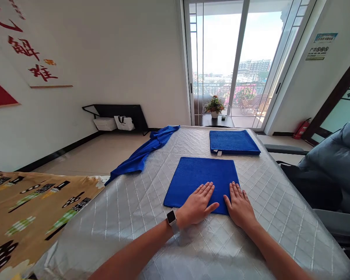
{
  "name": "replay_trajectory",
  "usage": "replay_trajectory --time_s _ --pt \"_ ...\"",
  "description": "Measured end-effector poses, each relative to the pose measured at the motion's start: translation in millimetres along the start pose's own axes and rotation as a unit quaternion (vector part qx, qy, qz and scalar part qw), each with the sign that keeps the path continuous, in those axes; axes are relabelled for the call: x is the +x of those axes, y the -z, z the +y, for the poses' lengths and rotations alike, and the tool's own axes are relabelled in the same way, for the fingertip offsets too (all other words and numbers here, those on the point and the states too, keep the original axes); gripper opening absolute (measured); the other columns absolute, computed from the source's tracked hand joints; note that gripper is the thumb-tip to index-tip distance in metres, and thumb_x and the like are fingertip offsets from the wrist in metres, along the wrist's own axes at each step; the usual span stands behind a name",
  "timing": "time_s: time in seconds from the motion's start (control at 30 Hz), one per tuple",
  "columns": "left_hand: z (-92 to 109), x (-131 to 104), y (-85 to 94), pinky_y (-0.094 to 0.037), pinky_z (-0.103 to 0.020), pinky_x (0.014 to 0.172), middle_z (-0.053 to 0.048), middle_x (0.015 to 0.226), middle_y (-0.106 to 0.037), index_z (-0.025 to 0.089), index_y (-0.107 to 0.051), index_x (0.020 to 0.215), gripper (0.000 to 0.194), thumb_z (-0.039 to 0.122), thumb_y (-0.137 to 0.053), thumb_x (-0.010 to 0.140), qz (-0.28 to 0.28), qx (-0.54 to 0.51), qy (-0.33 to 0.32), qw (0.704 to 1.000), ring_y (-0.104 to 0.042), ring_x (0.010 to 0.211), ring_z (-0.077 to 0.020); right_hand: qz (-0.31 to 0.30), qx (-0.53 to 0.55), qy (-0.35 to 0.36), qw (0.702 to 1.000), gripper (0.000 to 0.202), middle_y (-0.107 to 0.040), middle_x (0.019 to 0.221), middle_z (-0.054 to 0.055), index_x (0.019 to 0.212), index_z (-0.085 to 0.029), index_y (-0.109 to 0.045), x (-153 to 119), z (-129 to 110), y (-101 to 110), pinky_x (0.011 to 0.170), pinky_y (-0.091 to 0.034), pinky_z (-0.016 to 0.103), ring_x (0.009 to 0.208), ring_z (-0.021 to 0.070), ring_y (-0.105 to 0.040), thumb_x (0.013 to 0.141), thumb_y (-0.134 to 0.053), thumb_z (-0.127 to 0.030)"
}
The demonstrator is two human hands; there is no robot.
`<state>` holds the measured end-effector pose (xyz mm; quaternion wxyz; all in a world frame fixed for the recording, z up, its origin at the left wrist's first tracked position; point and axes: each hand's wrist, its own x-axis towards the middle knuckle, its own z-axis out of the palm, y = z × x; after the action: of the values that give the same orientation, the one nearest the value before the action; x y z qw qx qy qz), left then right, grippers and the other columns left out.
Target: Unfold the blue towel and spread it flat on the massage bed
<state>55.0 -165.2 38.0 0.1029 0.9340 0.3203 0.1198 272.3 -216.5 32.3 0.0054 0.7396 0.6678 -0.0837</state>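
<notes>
A blue cloth (204, 175), folded into a flat rectangle, lies on the silver quilted bed surface (128, 217). My left hand (198, 204), with a watch on its wrist, rests flat on the cloth's near part, fingers extended and thumb apart. At the near right corner of the same cloth, my right hand (239, 205) lies palm down with its fingers stretched out, partly over the quilted surface. Behind it sits a neat stack of folded blue cloth (233, 142) with a small white tag. A crumpled blue cloth (146, 151) drapes along the bed's left edge.
Patterned tan bedding (41, 217) is at the left. A dark armchair (335, 163) stands at the right. Beyond the bed are a small table with a potted plant (215, 106), a glass sliding door, and a black folded frame (119, 116) against the wall.
</notes>
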Motion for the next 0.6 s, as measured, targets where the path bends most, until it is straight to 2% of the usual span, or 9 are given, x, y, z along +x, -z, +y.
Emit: replay_trajectory --time_s 0.1,0.2,0.33,0.5,0.6 --pt "27.6 13.9 -11.0 -0.021 -0.039 0.127 -0.012 0.164 -0.03 0.013 -0.027 0.161 0.072 0.06 -0.027 0.105 -0.005 -0.015 -0.042 0.999 -0.021 0.155 -0.0211 -0.003 0.006 0.003 1.0 0.07 -0.014 0.168 0.01 0.161 -0.007 -0.022 -0.1 0.0 0.8 0.127 -0.011 0.044 0.157 0.0235 -0.012 0.104 -0.027 -0.046" --pt "29.9 14.9 -12.6 -0.02 -0.04 0.127 -0.012 0.165 -0.028 0.014 -0.025 0.161 0.072 0.06 -0.026 0.105 -0.019 -0.022 -0.037 0.999 -0.02 0.155 -0.0211 -0.009 0.006 0.003 1.0 0.07 -0.014 0.168 0.009 0.162 -0.008 -0.022 -0.2 -0.2 1.7 0.127 -0.01 0.044 0.157 0.0231 -0.012 0.104 -0.027 -0.047" --pt "2.3 -10.7 0.2 -0.018 -0.041 0.128 -0.011 0.167 -0.022 0.014 -0.023 0.162 0.074 0.061 -0.025 0.105 -0.061 -0.016 0.028 0.998 -0.018 0.156 -0.0223 -0.009 0.01 -0.003 1.0 0.07 -0.013 0.169 0.009 0.162 -0.009 -0.022 -0.5 -0.2 2.3 0.127 -0.01 0.043 0.157 0.0226 -0.012 0.104 -0.024 -0.048" --pt "-48.8 -74.0 19.9 -0.019 -0.042 0.127 -0.01 0.167 -0.02 0.016 -0.021 0.162 0.072 0.06 -0.025 0.106 -0.064 0.017 0.156 0.985 -0.021 0.155 -0.0229 -0.01 0.008 0.0 1.0 0.07 -0.012 0.169 0.009 0.162 -0.009 -0.022 -1.2 0.5 0.7 0.127 -0.009 0.044 0.157 0.0229 -0.012 0.104 -0.023 -0.047" --pt "-68.7 -108.3 30.7 -0.024 -0.043 0.126 -0.011 0.167 -0.023 0.015 -0.022 0.162 0.072 0.059 -0.028 0.105 -0.06 0.024 0.202 0.977 -0.025 0.154 -0.0241 0.003 -0.009 0.007 1.0 0.07 -0.014 0.168 0.01 0.161 -0.007 -0.024 -1.5 1.0 -2.2 0.127 -0.011 0.044 0.156 0.0233 -0.014 0.103 -0.023 -0.047"
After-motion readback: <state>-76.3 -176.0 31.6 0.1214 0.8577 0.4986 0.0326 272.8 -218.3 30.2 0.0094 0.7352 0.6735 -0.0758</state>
